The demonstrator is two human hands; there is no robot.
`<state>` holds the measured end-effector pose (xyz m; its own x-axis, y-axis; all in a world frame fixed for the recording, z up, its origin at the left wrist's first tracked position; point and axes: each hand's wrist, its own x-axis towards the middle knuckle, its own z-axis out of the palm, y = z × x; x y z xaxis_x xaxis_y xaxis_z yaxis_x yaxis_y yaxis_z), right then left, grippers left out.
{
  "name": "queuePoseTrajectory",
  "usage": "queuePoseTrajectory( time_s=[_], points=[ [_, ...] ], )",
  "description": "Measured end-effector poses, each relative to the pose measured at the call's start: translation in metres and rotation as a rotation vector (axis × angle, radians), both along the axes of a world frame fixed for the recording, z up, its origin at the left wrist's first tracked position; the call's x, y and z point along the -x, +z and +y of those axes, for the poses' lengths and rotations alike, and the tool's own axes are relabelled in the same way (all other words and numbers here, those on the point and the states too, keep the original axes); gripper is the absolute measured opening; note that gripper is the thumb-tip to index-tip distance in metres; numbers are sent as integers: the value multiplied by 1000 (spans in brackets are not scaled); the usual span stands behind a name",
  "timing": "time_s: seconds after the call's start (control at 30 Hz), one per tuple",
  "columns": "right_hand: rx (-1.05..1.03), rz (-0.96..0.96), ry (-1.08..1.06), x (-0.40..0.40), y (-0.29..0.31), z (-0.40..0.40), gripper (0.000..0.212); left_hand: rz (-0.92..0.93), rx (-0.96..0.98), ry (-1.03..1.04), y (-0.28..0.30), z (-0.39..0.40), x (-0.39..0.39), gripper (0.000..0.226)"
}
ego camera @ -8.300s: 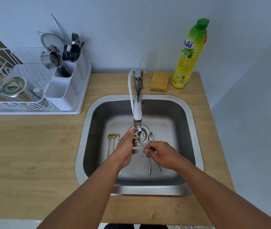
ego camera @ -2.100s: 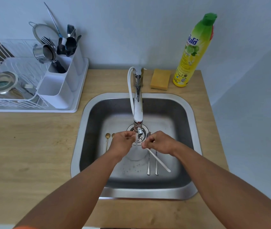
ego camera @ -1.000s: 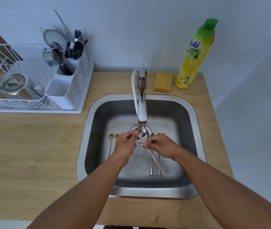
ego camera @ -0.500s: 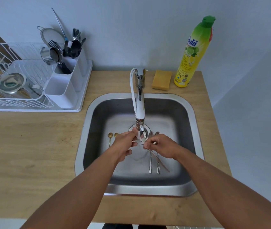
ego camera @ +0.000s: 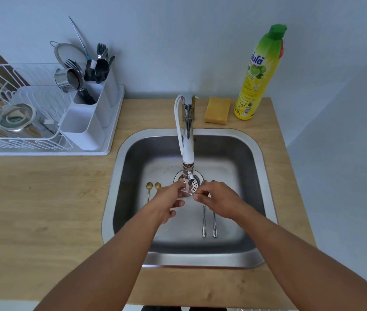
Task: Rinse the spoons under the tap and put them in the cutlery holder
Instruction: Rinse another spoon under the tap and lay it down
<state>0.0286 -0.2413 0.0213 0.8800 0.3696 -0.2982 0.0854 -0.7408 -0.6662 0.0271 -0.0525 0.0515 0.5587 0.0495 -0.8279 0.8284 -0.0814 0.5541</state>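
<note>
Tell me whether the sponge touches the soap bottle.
Apart. The head view shows bare wooden counter between the sponge and the soap bottle.

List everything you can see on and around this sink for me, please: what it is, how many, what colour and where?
sink: one, steel, set in the wooden counter
tap: one, chrome and white, over the drain, water running
gold spoons: two, sink floor, left of the hands
silver spoons: two handles, sink floor, below the right hand
sponge: one, yellow, behind the sink
detergent bottle: one, yellow and green, right of the sponge
cutlery holder: one, white, far left, holding dark and steel utensils
dish rack: one, white wire, left of the holder
left hand: under the stream, fingers curled
right hand: pinching something thin by the stream, hard to make out
</note>
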Motion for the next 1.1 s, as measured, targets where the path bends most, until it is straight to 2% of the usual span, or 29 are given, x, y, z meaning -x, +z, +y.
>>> queuePoseTrajectory(
  time_s=[0.17,0.33,0.47,0.67,0.73,0.83,0.9,0.93,0.97,1.03,1.1],
  points=[
    [-147,91,-79,8,-8,-1,23,140,325,90,-8,7,11,41],
    [-259,137,-103,12,-6,0,28,69,432,147,-15,9,20,37],
    [-267,140,-112,11,-5,1,24,-40,343,142,-12,9,18,33],
    [-294,149,-136,13,-5,3,22,-281,14,111,-5,1,10,10],
    [-305,161,-126,14,-4,4,22,-379,-5,75,-5,0,9,4],
    [-299,174,-146,17,-5,4,23,-491,-35,-46,-2,0,8,15],
    [-293,164,-155,19,-6,3,24,-534,-82,-102,1,2,8,7],
    [-293,148,-157,20,-7,3,25,-539,-88,-90,3,1,8,3],
    [-296,133,-164,21,-7,4,25,-528,-108,-62,2,1,6,11],
    [-311,123,-191,22,-6,5,25,-441,-148,20,1,1,3,18],
    [-331,125,-220,23,-5,5,24,-362,-127,43,1,2,3,17]
  ],
)
